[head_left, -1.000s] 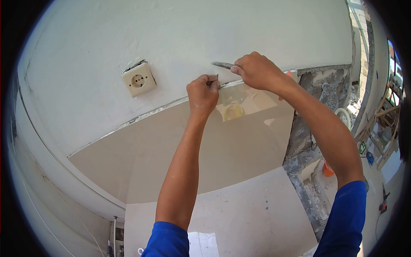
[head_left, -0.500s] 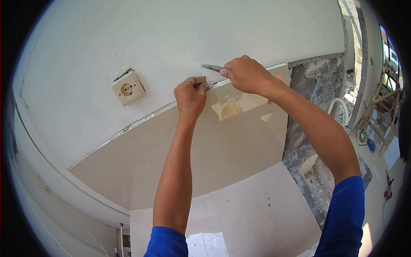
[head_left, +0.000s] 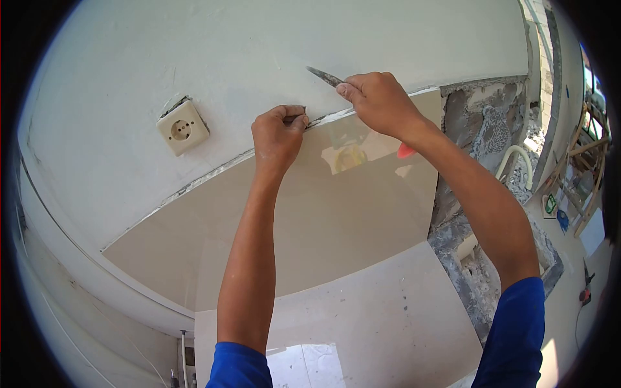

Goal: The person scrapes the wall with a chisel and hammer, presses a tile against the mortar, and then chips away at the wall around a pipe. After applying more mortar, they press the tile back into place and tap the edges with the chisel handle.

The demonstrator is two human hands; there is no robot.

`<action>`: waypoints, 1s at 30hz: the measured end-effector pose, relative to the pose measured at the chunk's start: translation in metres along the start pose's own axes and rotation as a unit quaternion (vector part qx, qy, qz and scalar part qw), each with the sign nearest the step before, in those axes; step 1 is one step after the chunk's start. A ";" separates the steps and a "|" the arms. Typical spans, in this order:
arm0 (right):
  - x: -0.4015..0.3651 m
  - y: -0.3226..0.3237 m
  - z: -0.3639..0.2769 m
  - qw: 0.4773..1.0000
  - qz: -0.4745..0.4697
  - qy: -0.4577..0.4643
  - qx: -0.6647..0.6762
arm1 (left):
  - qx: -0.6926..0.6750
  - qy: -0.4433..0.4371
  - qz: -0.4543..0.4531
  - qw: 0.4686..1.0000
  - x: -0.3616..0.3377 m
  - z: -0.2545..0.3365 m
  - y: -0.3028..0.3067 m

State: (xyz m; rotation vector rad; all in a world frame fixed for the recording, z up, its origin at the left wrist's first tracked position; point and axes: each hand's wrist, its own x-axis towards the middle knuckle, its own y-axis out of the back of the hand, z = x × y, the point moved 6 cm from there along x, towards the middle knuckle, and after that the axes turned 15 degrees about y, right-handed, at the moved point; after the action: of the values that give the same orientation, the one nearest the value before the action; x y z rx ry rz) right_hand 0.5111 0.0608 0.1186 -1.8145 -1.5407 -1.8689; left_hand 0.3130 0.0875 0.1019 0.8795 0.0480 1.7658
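Observation:
My left hand (head_left: 278, 136) is closed in a pinch at the top edge of the beige wall tile (head_left: 336, 220). At its fingertips shows a small dark edge; I cannot tell what they hold. To the right, my right hand (head_left: 385, 107) is wrapped round a knife-like tool (head_left: 325, 76). Its narrow, grey, pointed blade sticks out up and left, over the painted wall (head_left: 388, 39). A red patch (head_left: 406, 150) shows just under my right wrist. Along the tile's top runs a rough white seam (head_left: 335, 118), which both hands are close to.
A cream wall socket (head_left: 184, 128) sits tilted in the wall on the left. Below the wall tile lies a pale tiled surface (head_left: 362, 310). Broken rough masonry (head_left: 462, 149) and a bent white pipe (head_left: 517, 155) are at the right. A red-and-black tool (head_left: 586, 291) lies farther right.
My right hand has lifted slightly and the blade has swung to point more upward, farther from my left hand. My left hand has shifted a little left along the seam. The view has shifted slightly.

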 end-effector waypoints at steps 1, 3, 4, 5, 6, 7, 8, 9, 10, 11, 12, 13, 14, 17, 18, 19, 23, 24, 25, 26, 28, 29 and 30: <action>-0.007 0.005 0.003 0.999 0.039 -0.004 0.025 | 0.004 0.004 -0.004 1.000 0.000 0.002 0.001; -0.033 0.010 0.009 0.988 0.114 -0.027 0.100 | 0.032 -0.002 -0.012 0.999 0.001 0.006 0.002; -0.054 0.012 0.012 0.976 0.151 -0.044 0.148 | 0.047 -0.005 -0.017 0.999 0.002 0.008 0.002; -0.076 0.013 0.014 0.961 0.187 -0.061 0.194 | 0.054 0.008 -0.025 0.998 0.005 0.009 0.001; -0.101 0.009 0.018 0.942 0.202 -0.101 0.248 | 0.062 0.021 -0.032 0.997 0.009 0.010 0.001; -0.127 0.004 0.022 0.918 0.217 -0.141 0.301 | 0.070 0.032 -0.038 0.996 0.013 0.010 0.001; -0.153 -0.001 0.027 0.913 0.219 -0.166 0.301 | 0.065 0.011 -0.047 0.997 0.016 0.013 0.000; -0.179 -0.006 0.034 0.909 0.220 -0.190 0.299 | 0.116 -0.001 -0.060 0.991 0.015 0.019 -0.003; -0.204 -0.013 0.043 0.902 0.214 -0.220 0.304 | 0.166 -0.015 -0.074 0.983 0.014 0.029 -0.007; -0.229 -0.020 0.053 0.895 0.208 -0.249 0.307 | 0.215 -0.028 -0.088 0.972 0.013 0.037 -0.011; -0.252 -0.026 0.059 0.897 0.204 -0.254 0.298 | 0.230 -0.026 -0.095 0.968 0.012 0.043 -0.011; -0.272 -0.030 0.064 0.900 0.201 -0.258 0.289 | 0.245 -0.025 -0.101 0.964 0.013 0.048 -0.012; -0.290 -0.033 0.067 0.895 0.201 -0.279 0.285 | 0.260 -0.023 -0.106 0.960 0.013 0.049 -0.012; -0.331 -0.035 0.066 0.878 0.206 -0.328 0.282 | 0.250 -0.041 -0.096 0.963 0.010 0.043 -0.012; -0.342 -0.034 0.065 0.873 0.210 -0.341 0.280 | 0.260 -0.051 -0.093 0.960 0.009 0.043 -0.012; -0.352 -0.034 0.064 0.868 0.209 -0.353 0.280 | 0.269 -0.059 -0.090 0.957 0.007 0.041 -0.012; -0.405 -0.033 0.071 0.854 0.198 -0.396 0.275 | 0.119 0.023 -0.092 0.988 0.016 0.016 -0.001; -0.418 -0.034 0.071 0.849 0.195 -0.408 0.273 | 0.125 0.019 -0.087 0.988 0.015 0.017 -0.001; -0.428 -0.035 0.070 0.844 0.195 -0.419 0.272 | 0.131 0.013 -0.083 0.988 0.013 0.018 -0.001; -0.435 -0.033 0.068 0.839 0.193 -0.431 0.270 | 0.136 0.009 -0.079 0.988 0.012 0.019 0.000; -0.448 -0.032 0.065 0.832 0.193 -0.449 0.264 | 0.077 0.026 -0.080 0.993 0.013 0.013 0.000; -0.454 -0.032 0.064 0.829 0.196 -0.454 0.260 | 0.047 0.033 -0.080 0.995 0.013 0.011 0.000; -0.460 -0.032 0.063 0.827 0.200 -0.459 0.256 | 0.037 0.043 -0.076 0.996 0.014 0.011 0.000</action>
State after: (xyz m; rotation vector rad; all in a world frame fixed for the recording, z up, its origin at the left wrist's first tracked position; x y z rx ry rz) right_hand 0.6596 -0.1270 -0.2801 -2.5703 -1.4416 -0.2772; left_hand 0.3176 0.0950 0.1170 0.8303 0.2308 1.6675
